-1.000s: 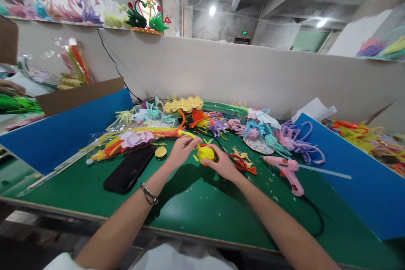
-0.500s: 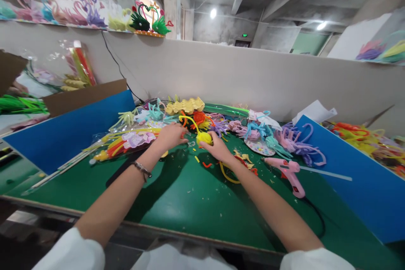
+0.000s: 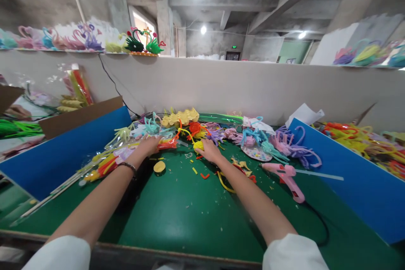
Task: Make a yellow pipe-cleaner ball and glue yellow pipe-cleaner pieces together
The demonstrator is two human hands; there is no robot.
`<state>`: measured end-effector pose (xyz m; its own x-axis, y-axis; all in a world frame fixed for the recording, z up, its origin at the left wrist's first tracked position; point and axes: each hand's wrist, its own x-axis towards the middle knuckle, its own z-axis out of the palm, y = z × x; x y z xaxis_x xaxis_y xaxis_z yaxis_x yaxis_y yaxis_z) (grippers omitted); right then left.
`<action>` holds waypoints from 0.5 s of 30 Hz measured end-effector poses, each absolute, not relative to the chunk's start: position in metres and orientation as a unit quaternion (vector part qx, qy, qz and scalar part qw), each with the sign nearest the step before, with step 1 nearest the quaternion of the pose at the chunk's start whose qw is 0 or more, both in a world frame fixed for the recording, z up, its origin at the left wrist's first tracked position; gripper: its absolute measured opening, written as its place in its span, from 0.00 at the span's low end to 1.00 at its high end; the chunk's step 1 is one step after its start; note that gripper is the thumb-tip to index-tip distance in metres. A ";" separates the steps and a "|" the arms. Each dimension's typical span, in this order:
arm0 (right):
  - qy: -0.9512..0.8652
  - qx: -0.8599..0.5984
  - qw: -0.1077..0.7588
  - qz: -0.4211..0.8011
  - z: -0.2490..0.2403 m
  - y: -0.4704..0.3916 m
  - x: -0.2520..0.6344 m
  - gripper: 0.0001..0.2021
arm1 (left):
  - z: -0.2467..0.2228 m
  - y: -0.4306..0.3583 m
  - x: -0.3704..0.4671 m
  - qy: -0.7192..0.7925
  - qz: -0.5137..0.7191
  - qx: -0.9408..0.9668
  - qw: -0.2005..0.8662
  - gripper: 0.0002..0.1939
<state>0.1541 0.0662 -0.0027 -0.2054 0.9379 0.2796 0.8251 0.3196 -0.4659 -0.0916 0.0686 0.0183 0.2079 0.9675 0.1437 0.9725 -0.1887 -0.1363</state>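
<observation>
My right hand (image 3: 209,151) is closed round a yellow fuzzy pipe-cleaner bird body (image 3: 198,145). A thin yellow neck curves up from the body to the left, with an orange tip. At the left, my left hand (image 3: 148,146) is closed over a clear plastic bag of red and yellow pipe cleaners (image 3: 106,167); its fingertips are partly hidden. An orange-red bundle end (image 3: 167,144) shows just beyond those fingers. A small round yellow piece (image 3: 159,167) lies on the green table near my left wrist. Short yellow and orange scraps (image 3: 205,176) lie below my right hand.
A pink glue gun (image 3: 286,173) with a glue stick and cord lies at the right. Blue boards (image 3: 68,152) flank the table. Pastel pipe-cleaner pieces (image 3: 278,143) and a yellow egg-carton tray (image 3: 181,117) line the back. Finished pipe-cleaner swans (image 3: 144,44) stand on the ledge.
My left hand has moved left, away from the yellow bird and onto the bag. My right hand still holds the bird. The view has tilted up.
</observation>
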 end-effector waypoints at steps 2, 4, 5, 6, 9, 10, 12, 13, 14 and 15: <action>-0.766 -0.570 0.277 0.104 -0.001 0.068 0.156 0.14 | 0.018 0.070 -0.095 -0.616 -0.011 -0.780 0.108 0.23; -0.756 -0.570 0.305 0.102 0.003 0.071 0.158 0.15 | 0.019 0.069 -0.098 -0.599 -0.017 -0.792 0.117 0.21; -0.749 -0.570 0.323 0.102 0.006 0.072 0.159 0.15 | 0.019 0.068 -0.099 -0.588 -0.022 -0.799 0.121 0.20; -0.741 -0.568 0.343 0.103 0.009 0.072 0.159 0.16 | 0.019 0.066 -0.099 -0.576 -0.027 -0.807 0.124 0.18; -0.730 -0.543 0.403 0.105 0.019 0.071 0.155 0.15 | 0.022 0.061 -0.100 -0.538 -0.048 -0.830 0.138 0.17; -0.731 -0.527 0.420 0.107 0.022 0.069 0.152 0.14 | 0.025 0.058 -0.100 -0.527 -0.058 -0.836 0.145 0.17; -0.741 -0.487 0.448 0.116 0.028 0.063 0.144 0.10 | 0.032 0.052 -0.099 -0.504 -0.084 -0.845 0.159 0.16; -0.747 -0.465 0.458 0.122 0.031 0.060 0.140 0.09 | 0.038 0.049 -0.097 -0.493 -0.099 -0.848 0.166 0.16; -0.754 -0.443 0.468 0.129 0.033 0.057 0.136 0.07 | 0.043 0.046 -0.094 -0.484 -0.116 -0.850 0.173 0.16; -0.759 -0.421 0.478 0.135 0.036 0.053 0.133 0.06 | 0.049 0.043 -0.091 -0.475 -0.131 -0.851 0.179 0.17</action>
